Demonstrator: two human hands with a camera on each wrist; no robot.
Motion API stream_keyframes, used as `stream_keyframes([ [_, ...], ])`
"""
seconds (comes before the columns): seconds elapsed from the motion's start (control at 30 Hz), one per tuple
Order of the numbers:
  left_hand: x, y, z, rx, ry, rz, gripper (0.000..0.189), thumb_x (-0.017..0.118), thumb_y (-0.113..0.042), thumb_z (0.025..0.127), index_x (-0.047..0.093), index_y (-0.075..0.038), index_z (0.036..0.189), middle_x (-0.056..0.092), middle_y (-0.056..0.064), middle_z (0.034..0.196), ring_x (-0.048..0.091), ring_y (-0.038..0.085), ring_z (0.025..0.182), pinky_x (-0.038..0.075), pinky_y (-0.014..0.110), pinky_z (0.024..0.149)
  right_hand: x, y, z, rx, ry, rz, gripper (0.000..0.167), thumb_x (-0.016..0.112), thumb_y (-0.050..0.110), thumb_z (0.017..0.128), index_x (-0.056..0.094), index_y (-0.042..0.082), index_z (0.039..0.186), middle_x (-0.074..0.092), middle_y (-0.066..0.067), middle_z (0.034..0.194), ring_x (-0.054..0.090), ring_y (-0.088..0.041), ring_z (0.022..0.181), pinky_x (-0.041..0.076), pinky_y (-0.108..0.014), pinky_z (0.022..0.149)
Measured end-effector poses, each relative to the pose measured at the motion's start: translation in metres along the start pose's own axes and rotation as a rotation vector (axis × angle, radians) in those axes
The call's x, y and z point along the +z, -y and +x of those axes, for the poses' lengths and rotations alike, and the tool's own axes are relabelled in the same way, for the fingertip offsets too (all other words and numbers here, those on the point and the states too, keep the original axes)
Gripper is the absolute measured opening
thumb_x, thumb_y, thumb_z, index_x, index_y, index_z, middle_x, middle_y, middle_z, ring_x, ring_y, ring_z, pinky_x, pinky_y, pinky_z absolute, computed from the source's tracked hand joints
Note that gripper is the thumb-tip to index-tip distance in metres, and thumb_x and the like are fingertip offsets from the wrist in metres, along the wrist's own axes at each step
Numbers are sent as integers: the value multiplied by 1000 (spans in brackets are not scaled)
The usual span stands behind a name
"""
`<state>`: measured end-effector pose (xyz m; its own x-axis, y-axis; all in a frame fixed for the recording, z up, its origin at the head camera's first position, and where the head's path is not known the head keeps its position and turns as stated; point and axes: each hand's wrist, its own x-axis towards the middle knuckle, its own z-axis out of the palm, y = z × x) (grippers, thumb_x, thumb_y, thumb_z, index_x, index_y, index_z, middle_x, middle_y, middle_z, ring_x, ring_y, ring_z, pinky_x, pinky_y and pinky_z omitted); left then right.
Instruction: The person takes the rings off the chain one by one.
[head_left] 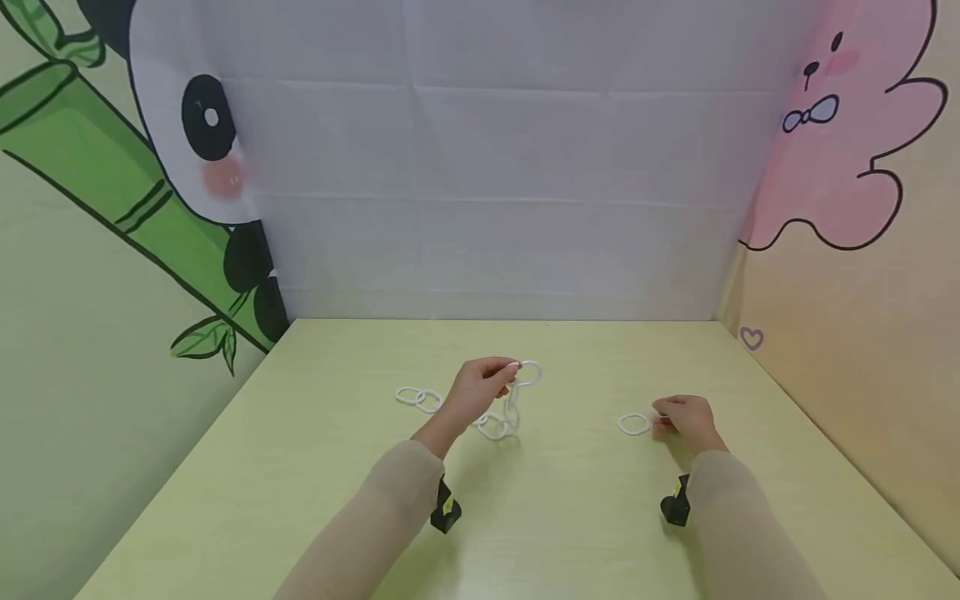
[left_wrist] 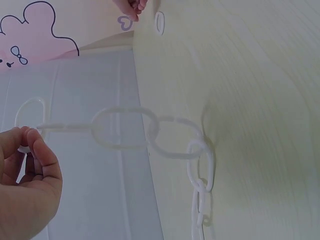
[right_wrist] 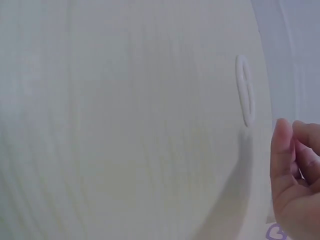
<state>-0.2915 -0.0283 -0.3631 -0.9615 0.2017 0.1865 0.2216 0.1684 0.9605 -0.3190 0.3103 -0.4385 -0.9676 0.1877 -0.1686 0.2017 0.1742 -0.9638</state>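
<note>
My left hand [head_left: 476, 390] pinches an end link of a white plastic chain [head_left: 512, 410] between thumb and fingertips, held above the table. From there the chain hangs down, and its lower links lie on the table behind the left wrist. In the left wrist view several oval links [left_wrist: 125, 128] stretch away from the fingers. My right hand [head_left: 687, 419] is just to the right of a loose white link [head_left: 634, 425] lying on the table. In the right wrist view its thumb and bent fingers are close together, with a gap between them and the link [right_wrist: 243, 90]; nothing held is visible there.
The chain's far end [head_left: 408, 396] lies on the pale wooden table [head_left: 570, 508], left of the left hand. A white folded sheet [head_left: 510, 167] hangs behind the table. Painted walls flank it. Small black devices [head_left: 446, 507] sit at both wrists.
</note>
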Motion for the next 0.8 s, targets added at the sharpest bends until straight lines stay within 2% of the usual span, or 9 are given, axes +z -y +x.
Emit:
stream_keyframes([
  [0.17, -1, -2, -1, 2, 7, -2, 27, 57, -18, 93, 64, 2, 110, 63, 10, 92, 57, 16, 78, 49, 39, 79, -5, 21, -4, -28, -2, 3, 38, 54, 7, 92, 45, -18, 120, 58, -20, 95, 60, -8, 60, 52, -24, 61],
  [0.37, -4, -3, -2, -3, 9, -10, 28, 57, -18, 93, 64, 2, 110, 62, 18, 97, 57, 17, 77, 49, 36, 76, -9, 50, -7, -95, 19, -19, 43, 53, 12, 94, 43, -16, 124, 58, -5, 83, 60, -6, 62, 52, -23, 63],
  [0.47, -5, -9, -5, -6, 21, -10, 28, 56, -15, 93, 62, 5, 111, 61, 20, 96, 58, 24, 80, 49, 34, 74, -8, 64, -8, -145, 32, -8, 44, 54, 13, 94, 42, -17, 124, 57, 1, 78, 60, -5, 62, 52, -23, 63],
  [0.6, -7, -27, -16, -8, 29, -13, 26, 55, -10, 93, 61, 9, 111, 60, 23, 96, 57, 31, 84, 49, 29, 72, -6, 82, -11, -191, 43, -4, 45, 55, 14, 93, 43, -17, 123, 57, 3, 77, 60, -5, 61, 52, -23, 63],
  [0.67, -8, -34, -21, -4, 26, -17, 26, 54, -9, 93, 61, 9, 110, 60, 24, 95, 57, 30, 83, 49, 27, 72, -4, 90, -12, -208, 45, -7, 44, 56, 15, 93, 44, -16, 123, 57, 3, 77, 60, -5, 61, 52, -23, 63],
  [0.8, -8, -36, -22, -8, 30, -25, 26, 54, -9, 93, 61, 9, 110, 60, 25, 97, 56, 25, 80, 49, 34, 76, 1, 105, -15, -245, 44, -21, 43, 56, 16, 93, 45, -15, 121, 57, 2, 79, 60, -5, 61, 52, -23, 64],
])
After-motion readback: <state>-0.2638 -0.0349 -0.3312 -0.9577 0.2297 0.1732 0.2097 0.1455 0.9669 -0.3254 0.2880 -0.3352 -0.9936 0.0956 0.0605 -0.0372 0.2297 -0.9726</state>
